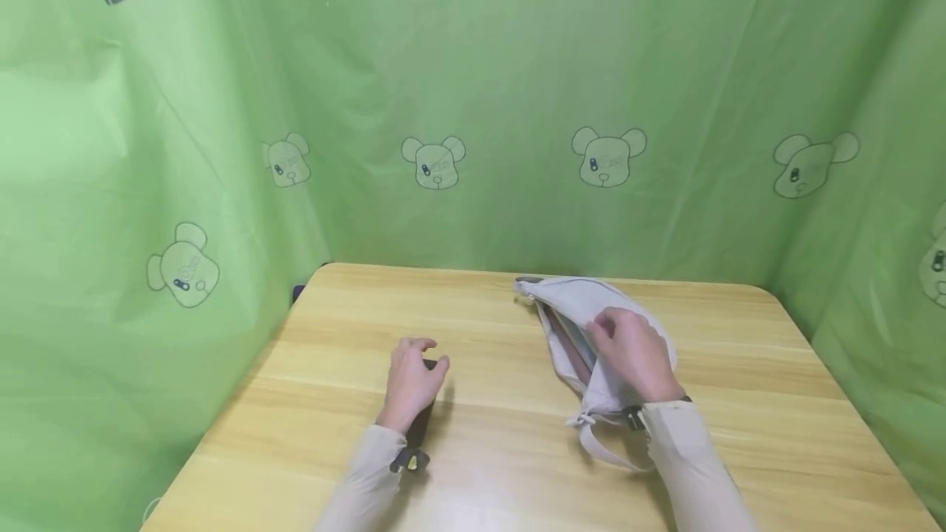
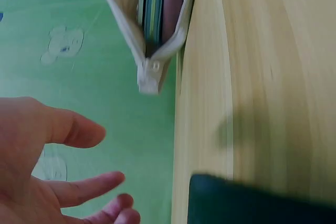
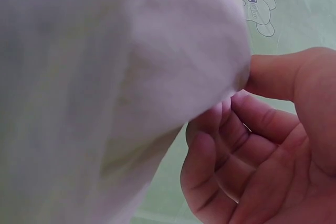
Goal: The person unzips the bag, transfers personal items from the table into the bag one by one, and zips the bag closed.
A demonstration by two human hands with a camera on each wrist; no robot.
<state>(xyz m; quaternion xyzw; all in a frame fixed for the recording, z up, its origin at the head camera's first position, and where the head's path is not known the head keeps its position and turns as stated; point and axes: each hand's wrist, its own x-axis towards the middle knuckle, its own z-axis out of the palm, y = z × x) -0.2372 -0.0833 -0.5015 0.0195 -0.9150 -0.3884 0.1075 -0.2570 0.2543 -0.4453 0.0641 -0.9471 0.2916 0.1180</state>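
Note:
A pale grey zip bag (image 1: 580, 302) with a strap (image 1: 609, 454) lies on the right half of the table, its mouth open. My right hand (image 1: 637, 351) pinches the bag's edge between thumb and fingers; the right wrist view shows the pinched fabric (image 3: 184, 51) close up. Inside the bag stand a blue-green striped thing (image 2: 153, 9) and a dull pink layer (image 2: 173, 6). My left hand (image 1: 414, 380), fingers apart and loosely bent, is over a dark, flat, straight-edged object (image 1: 421, 427), partly hidden beneath hand and wrist. The left palm shows no hold on anything.
The wood-grain table (image 1: 488, 466) has rounded far corners. Green curtains (image 1: 517, 212) printed with bear heads hang behind it and on both sides. A black buckle (image 1: 634, 417) sits on the bag's strap beside my right wrist.

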